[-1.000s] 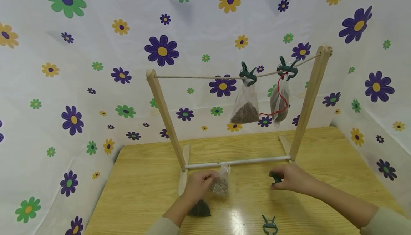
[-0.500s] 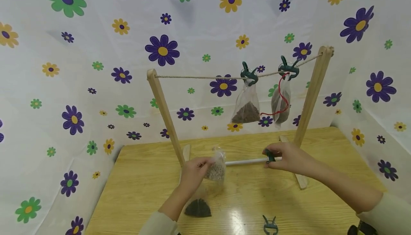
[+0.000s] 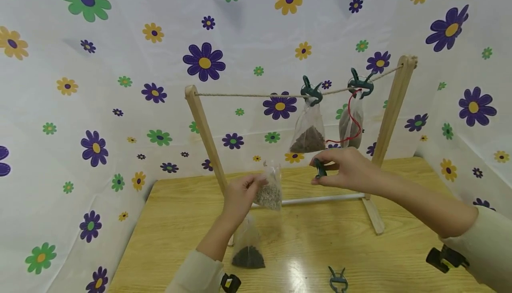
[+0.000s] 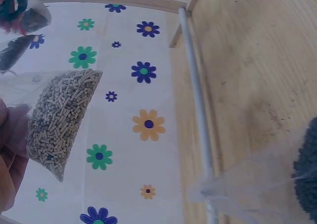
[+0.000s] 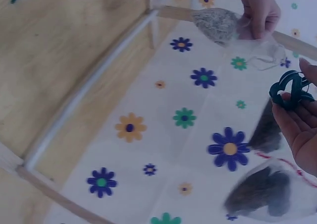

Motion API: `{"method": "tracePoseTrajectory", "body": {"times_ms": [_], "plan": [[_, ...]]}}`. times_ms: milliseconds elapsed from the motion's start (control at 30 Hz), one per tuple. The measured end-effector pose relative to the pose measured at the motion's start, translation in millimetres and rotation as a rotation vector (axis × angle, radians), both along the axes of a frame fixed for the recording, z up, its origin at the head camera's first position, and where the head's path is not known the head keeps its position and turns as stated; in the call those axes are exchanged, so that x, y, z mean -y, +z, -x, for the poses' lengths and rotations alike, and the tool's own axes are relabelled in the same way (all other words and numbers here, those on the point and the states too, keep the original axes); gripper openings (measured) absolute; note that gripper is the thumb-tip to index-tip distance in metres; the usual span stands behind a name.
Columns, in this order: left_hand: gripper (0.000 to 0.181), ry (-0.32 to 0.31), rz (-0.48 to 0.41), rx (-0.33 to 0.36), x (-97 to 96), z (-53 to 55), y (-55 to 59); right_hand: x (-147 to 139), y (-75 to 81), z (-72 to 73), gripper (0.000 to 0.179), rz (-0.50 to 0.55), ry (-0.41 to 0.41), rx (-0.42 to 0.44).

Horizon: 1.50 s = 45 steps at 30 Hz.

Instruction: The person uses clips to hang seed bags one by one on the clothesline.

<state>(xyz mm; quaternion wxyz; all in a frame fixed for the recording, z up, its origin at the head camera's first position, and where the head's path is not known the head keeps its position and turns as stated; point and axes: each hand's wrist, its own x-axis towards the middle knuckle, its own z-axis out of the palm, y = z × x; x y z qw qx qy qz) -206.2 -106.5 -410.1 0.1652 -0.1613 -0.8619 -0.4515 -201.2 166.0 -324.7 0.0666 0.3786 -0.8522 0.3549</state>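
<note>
My left hand (image 3: pixel 238 197) pinches a sheer mesh bag of pale pellets (image 3: pixel 270 193) and holds it in the air in front of the wooden frame. In the left wrist view the pellets (image 4: pixel 62 115) show as short beige cylinders. To the right, my right hand (image 3: pixel 346 170) grips a dark green plastic clip (image 3: pixel 319 168) between thumb and fingers, below the hanging bags; the right wrist view shows the clip (image 5: pixel 292 89) closely. From the rope (image 3: pixel 248 95) hang a bag of brown bits (image 3: pixel 308 139) and a bag with a red cord (image 3: pixel 352 126), each on a green clip.
A bag of dark pellets (image 3: pixel 249 256) stands on the wooden table (image 3: pixel 304 239) below my left hand. Another green clip (image 3: pixel 338 279) lies near the front edge. The frame's posts (image 3: pixel 206 137) and white bottom bar (image 3: pixel 320 199) stand behind my hands, before a flowered cloth.
Both hands have risen from near the table, the left with the pellet bag, the right with the clip. My right hand has also moved left, toward the bag.
</note>
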Motion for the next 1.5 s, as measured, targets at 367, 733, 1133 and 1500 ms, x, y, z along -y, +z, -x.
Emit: {"method": "tracePoseTrajectory", "body": {"times_ms": [367, 733, 1133, 1500], "plan": [[0.019, 0.021, -0.022, -0.098, -4.4, 10.2, 34.0, 33, 73.2, 9.7, 0.023, 0.128, -0.020, 0.041], [0.022, 0.106, -0.013, -0.078, -20.2, 24.3, 76.4, 55, 125.7, 31.1, 0.019, 0.371, -0.161, 0.128], [0.024, 0.151, 0.065, -0.032, -36.2, 41.6, 105.4, 74, 137.0, 52.5, 0.020, 0.528, -0.186, 0.298], [0.026, 0.159, 0.147, -0.055, -41.4, 50.9, 129.7, 80, 137.8, 62.8, 0.018, 0.486, -0.204, 0.328]]}}
